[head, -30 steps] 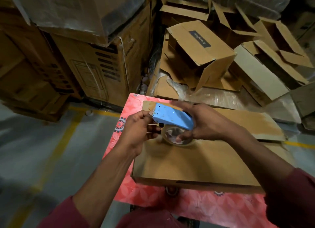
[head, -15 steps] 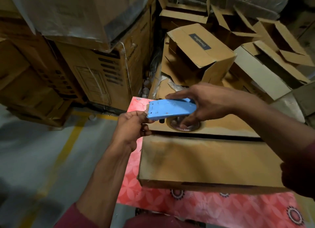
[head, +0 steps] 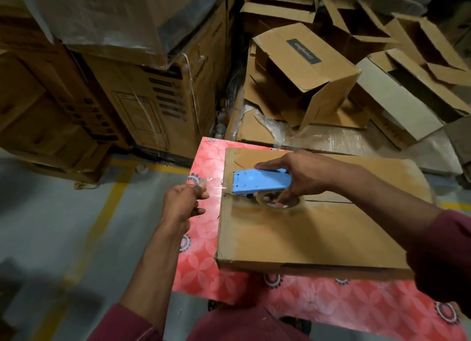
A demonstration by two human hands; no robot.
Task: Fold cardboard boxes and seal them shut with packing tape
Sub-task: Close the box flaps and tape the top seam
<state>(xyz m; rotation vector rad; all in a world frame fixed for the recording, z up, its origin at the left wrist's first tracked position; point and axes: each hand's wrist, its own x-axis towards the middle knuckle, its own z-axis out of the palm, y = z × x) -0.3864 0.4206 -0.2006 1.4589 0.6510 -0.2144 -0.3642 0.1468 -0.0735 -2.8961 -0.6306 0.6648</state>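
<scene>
On the red patterned surface (head: 201, 269) the box (head: 305, 233) lies flat, its two top flaps meeting at a seam that runs left to right under your right hand. That seam looks to be what you are about to seal, so line the strip up with it before anything sticks. Keep the tape taut between your hands, carry the free end over the box's left edge so it can grip the side wall, then draw the dispenser (head: 260, 182) straight along the seam, pressing down so no air stays under the film. Slack would likely let it wrinkle or fold onto itself.

Your right hand (head: 303, 177) is wrapped over the blue dispenser, thumb along the far side and fingers curled down by the roll (head: 274, 205), holding it against the box top near the left end. Your left hand (head: 182, 204), just off the box's left edge over the surface, pinches the clear tape end (head: 204, 185) between thumb and forefinger, the other fingers curled in.
</scene>
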